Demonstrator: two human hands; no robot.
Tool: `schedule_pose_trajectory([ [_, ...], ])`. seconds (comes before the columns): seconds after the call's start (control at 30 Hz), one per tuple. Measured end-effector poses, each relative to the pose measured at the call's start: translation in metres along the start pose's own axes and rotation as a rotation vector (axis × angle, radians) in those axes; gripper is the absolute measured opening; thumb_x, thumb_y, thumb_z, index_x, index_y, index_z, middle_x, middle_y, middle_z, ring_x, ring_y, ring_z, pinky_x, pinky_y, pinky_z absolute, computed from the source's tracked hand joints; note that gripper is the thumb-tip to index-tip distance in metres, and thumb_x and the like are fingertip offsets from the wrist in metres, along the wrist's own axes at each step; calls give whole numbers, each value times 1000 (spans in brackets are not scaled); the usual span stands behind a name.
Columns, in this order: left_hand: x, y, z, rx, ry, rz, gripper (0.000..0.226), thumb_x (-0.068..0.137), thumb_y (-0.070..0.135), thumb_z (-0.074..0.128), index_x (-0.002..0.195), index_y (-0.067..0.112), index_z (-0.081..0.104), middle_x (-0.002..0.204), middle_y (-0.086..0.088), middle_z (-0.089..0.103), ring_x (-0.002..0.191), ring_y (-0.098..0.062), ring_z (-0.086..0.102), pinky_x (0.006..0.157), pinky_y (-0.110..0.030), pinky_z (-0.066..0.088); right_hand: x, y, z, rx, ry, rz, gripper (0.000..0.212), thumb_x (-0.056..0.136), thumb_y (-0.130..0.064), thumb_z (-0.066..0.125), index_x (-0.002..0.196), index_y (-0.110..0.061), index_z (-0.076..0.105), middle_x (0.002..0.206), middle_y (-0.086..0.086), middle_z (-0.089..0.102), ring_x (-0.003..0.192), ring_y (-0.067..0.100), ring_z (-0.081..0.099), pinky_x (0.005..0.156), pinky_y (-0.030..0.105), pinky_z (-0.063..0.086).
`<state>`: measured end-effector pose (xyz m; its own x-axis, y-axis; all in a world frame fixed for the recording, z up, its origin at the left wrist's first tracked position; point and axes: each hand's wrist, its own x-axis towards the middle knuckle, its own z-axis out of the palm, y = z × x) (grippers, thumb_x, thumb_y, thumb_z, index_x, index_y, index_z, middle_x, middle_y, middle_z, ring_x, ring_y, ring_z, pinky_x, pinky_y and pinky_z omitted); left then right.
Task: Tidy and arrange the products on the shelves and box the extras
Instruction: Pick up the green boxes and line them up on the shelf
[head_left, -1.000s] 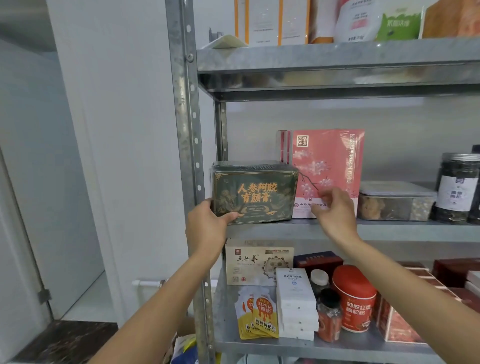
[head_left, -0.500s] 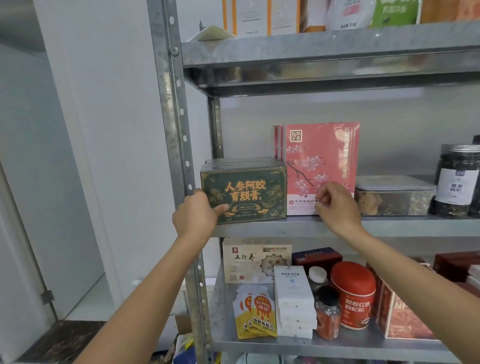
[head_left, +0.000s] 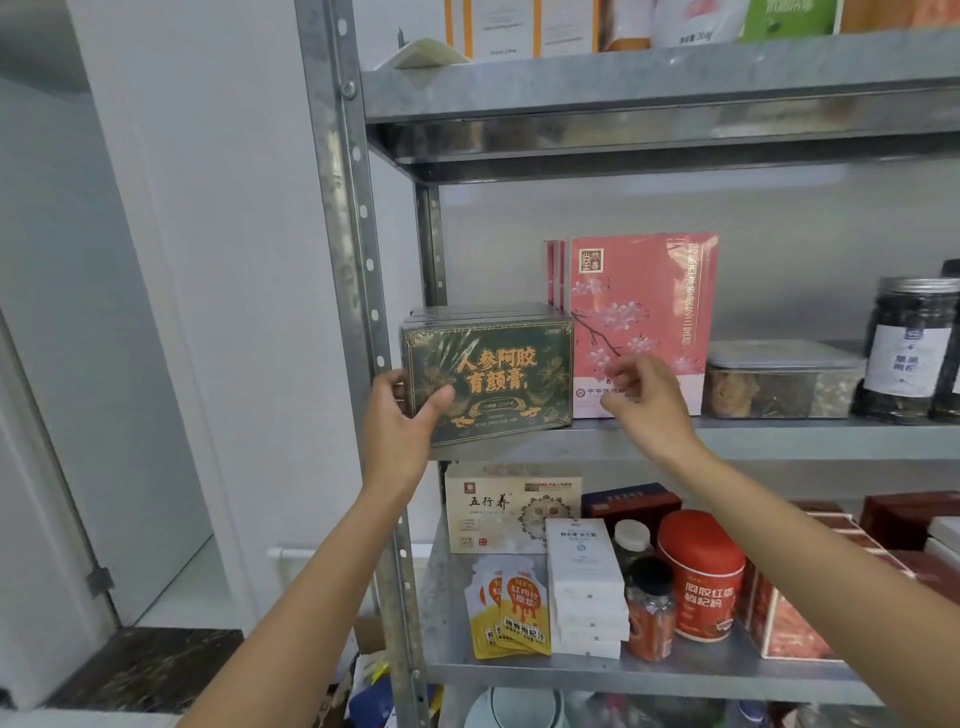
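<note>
A dark green box with gold lettering (head_left: 498, 374) stands at the left end of the middle metal shelf (head_left: 779, 439), with more of the same boxes stacked behind it. My left hand (head_left: 400, 415) grips its left edge, thumb across the front face. Right beside it stand several upright pink boxes with a blossom print (head_left: 644, 291). My right hand (head_left: 649, 400) hovers in front of the lower part of the front pink box. Its fingers are loosely curled and hold nothing.
A clear lidded container (head_left: 779, 384) and a dark jar (head_left: 909, 353) stand further right on the same shelf. The shelf below holds a beige box (head_left: 509, 509), yellow pouches (head_left: 514, 618), stacked white boxes (head_left: 587, 587) and a red canister (head_left: 701, 577). A perforated steel upright (head_left: 358, 312) is just left of my left hand.
The green box now sits square against the pink boxes. My right hand has come off the bottom edge of the pink box and lifted slightly. My left hand stays on the green box.
</note>
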<state>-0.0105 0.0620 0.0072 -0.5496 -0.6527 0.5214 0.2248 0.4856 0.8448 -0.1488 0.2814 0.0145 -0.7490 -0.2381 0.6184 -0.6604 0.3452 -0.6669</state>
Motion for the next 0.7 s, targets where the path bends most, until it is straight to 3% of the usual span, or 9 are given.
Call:
schedule_pose_trajectory([
  [0.13,-6,6,-4,-243,-16,-71,31,97,35,56,119,18,43,114,-2,60,107,-21,61,91,-35,51,-6,-18,3,150,-110,36,33,94,-16,61,126,-11,57,117,1,51,106,12,51,91,21,39],
  [0.2,-8,12,-9,-285,-30,-74,28,99,32,55,118,16,43,117,-6,60,106,-21,62,87,-32,53,-9,-28,0,328,-181,114,35,97,-20,55,131,-13,54,115,-2,59,104,12,58,82,14,45],
  [0.3,-11,22,-14,-294,-68,-102,23,99,33,55,112,17,46,108,-1,63,95,-16,65,71,-20,51,-15,-43,-8,713,-347,270,44,93,-34,54,130,-10,55,110,6,68,93,17,65,78,26,55],
  [0.37,-14,27,-15,-291,-128,-146,23,97,35,56,111,18,49,109,-5,67,97,-19,67,78,-28,55,-22,-49,-13,773,-463,294,49,81,-36,65,123,-12,57,103,4,71,88,18,66,75,26,57],
  [0.43,-18,30,-18,-332,-203,-211,24,96,38,58,109,18,53,111,-8,69,100,-23,68,86,-36,56,-29,-51,-16,789,-528,330,51,74,-29,77,118,-12,59,106,8,73,92,23,70,82,32,59],
  [0.53,-24,35,-21,-265,-276,-210,32,94,46,56,112,19,55,116,-8,69,102,-21,68,92,-39,55,-38,-56,-21,833,-458,357,48,68,-21,76,113,-10,64,106,12,73,92,24,71,81,36,59],
  [0.6,-29,34,-21,42,-242,-23,53,93,58,44,126,17,50,130,-8,58,115,-22,59,100,-44,50,-45,-62,-24,869,-390,391,46,66,-18,73,110,-7,66,103,13,73,86,24,71,76,35,60],
  [0.7,-43,33,-28,541,-61,664,82,90,67,30,145,8,37,149,-18,38,136,-29,37,111,-44,34,-55,-69,-27,869,-291,478,42,74,-12,72,114,-2,65,103,15,73,84,26,71,72,35,60],
])
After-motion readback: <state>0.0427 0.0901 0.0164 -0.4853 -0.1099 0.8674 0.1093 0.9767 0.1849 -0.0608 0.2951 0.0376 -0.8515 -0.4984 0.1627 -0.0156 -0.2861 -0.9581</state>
